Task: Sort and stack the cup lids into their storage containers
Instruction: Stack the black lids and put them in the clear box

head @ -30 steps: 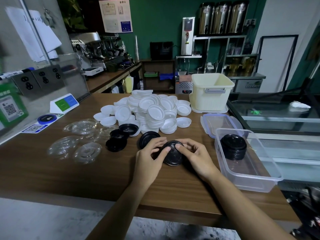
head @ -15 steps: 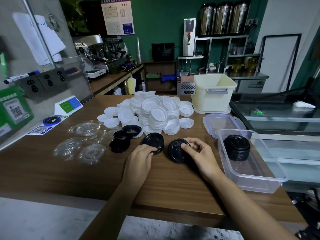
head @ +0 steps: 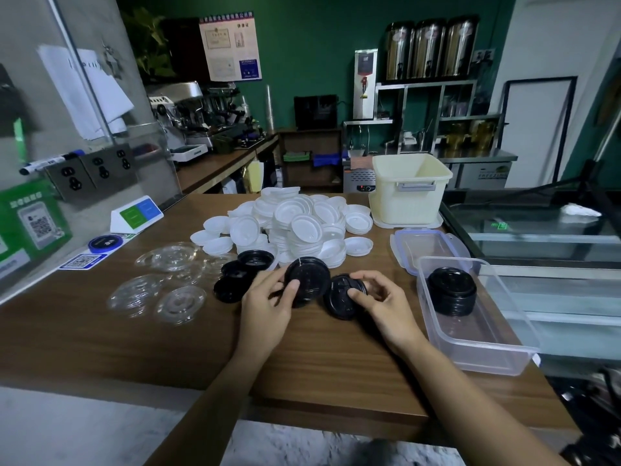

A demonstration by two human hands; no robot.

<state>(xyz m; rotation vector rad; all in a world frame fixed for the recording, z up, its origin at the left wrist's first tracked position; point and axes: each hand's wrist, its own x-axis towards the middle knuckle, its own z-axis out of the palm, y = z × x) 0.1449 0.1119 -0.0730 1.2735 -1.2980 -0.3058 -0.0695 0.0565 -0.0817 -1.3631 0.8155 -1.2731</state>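
Observation:
My left hand holds a black lid tilted up off the wooden table, thumb on its face. Beside it my right hand grips a small stack of black lids near the table surface. Three more black lids lie just left of my hands. A stack of black lids sits in the clear plastic container at the right. A heap of white lids lies behind, and several clear lids are spread at the left.
A cream bin stands at the back right with a clear container lid in front of it. A small card stand and a blue disc sit by the left wall. A glass counter borders the right.
My left hand has picked a black lid up from the table and tilted it toward the right hand's stack. The right hand keeps hold of its black lids.

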